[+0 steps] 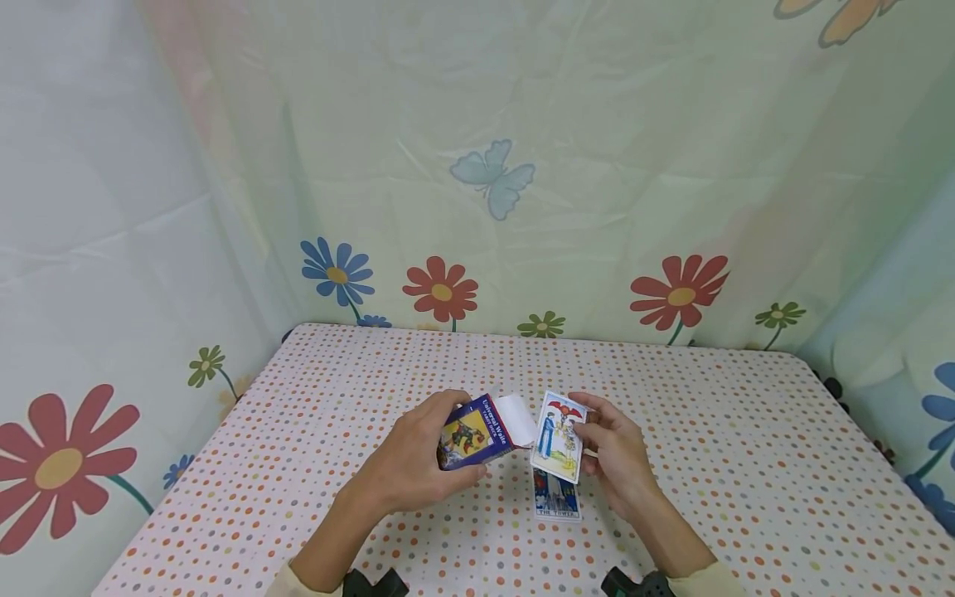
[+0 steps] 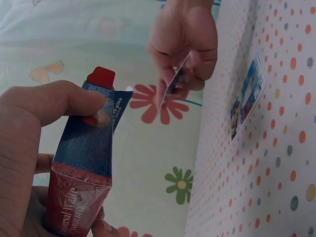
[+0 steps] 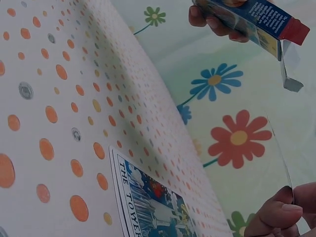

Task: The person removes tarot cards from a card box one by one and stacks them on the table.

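My left hand (image 1: 418,460) grips a blue and red tarot card box (image 1: 473,433), its end flap (image 1: 515,421) folded out toward the right. In the left wrist view the thumb presses along the side of the box (image 2: 86,143). My right hand (image 1: 615,444) pinches a tarot card (image 1: 558,437) by its right edge, picture side up, showing a blue-robed figure and a red winged shape. From the right wrist the held card (image 3: 282,153) appears nearly edge-on. Below it on the table lies another card (image 1: 556,500), marked "The Tower", partly covered by the held card in the head view.
A cloth with coloured dots covers the table (image 1: 358,373). Behind it and at both sides hang curtains (image 1: 597,207) printed with flowers and butterflies. Small dark round objects (image 1: 832,387) show beyond the table's right edge.
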A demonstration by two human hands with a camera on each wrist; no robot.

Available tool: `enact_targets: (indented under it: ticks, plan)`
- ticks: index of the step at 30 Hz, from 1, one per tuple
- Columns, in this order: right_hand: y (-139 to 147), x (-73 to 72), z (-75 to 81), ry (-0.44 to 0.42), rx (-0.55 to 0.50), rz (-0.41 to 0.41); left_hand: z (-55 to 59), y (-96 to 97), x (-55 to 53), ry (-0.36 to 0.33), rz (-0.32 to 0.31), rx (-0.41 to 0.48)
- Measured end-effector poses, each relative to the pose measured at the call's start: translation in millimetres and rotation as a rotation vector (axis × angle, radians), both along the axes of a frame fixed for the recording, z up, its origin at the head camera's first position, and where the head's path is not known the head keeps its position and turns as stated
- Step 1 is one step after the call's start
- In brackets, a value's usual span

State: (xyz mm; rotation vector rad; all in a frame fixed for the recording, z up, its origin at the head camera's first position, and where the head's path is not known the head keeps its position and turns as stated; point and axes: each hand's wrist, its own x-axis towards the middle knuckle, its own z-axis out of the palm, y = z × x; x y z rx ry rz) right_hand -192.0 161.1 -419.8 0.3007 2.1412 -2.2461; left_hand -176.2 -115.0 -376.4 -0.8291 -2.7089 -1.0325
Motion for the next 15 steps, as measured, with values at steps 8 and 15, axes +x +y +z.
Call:
enact_targets:
  ticks: [8, 15]
  plan:
    - [2.0, -2.6, -5.8, -0.011, 0.086, -0.002, -0.3, -0.5, -0.3, 0.003, 0.005, 0.009]
    - [1.9, -4.6, -10.7, -0.039, 0.172, -0.001, -0.6, -1.3, -0.9, 0.0, 0.012, 0.01]
